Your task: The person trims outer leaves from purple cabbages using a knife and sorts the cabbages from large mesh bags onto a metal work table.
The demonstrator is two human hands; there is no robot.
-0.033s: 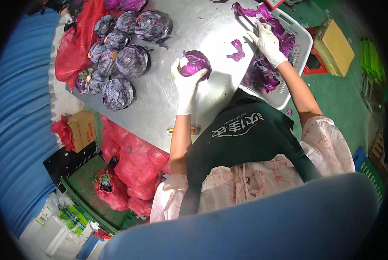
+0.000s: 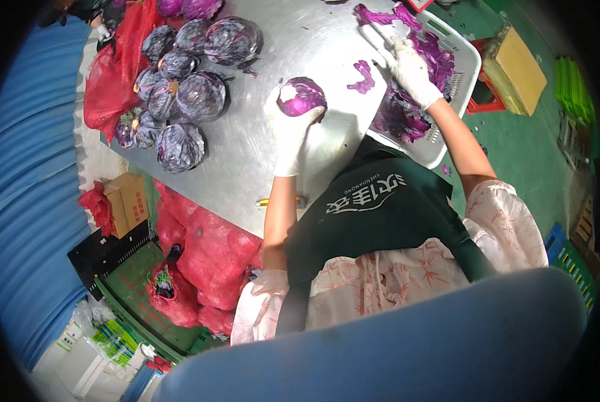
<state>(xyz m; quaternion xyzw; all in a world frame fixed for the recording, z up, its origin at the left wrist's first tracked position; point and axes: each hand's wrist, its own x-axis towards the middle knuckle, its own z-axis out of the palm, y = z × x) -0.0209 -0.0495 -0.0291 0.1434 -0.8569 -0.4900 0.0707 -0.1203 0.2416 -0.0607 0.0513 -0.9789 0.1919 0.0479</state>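
My gloved left hand (image 2: 289, 130) is closed around a peeled red cabbage (image 2: 302, 98) just above the metal table (image 2: 246, 144). A pale patch shows on the cabbage's side. My gloved right hand (image 2: 411, 70) is over the white basket (image 2: 473, 70), its fingers curled on what looks like a slim knife (image 2: 379, 35); the handle is hidden in the glove. Loose purple leaves (image 2: 407, 120) fill the basket below that hand. One torn cabbage leaf (image 2: 361, 78) lies on the table between my hands.
Several dark unpeeled cabbages (image 2: 203, 96) and a red mesh bag (image 2: 112, 94) occupy the table's left side. A yellow-handled tool (image 2: 263, 202) lies by the near edge. Full red mesh sacks (image 2: 213, 248) stand below at left. Right of the basket is a yellow block-shaped package (image 2: 514, 70).
My right hand's fingers have curled in more, and the knife has turned slightly. The cabbage in my left hand has rolled a little, showing more of its pale patch.
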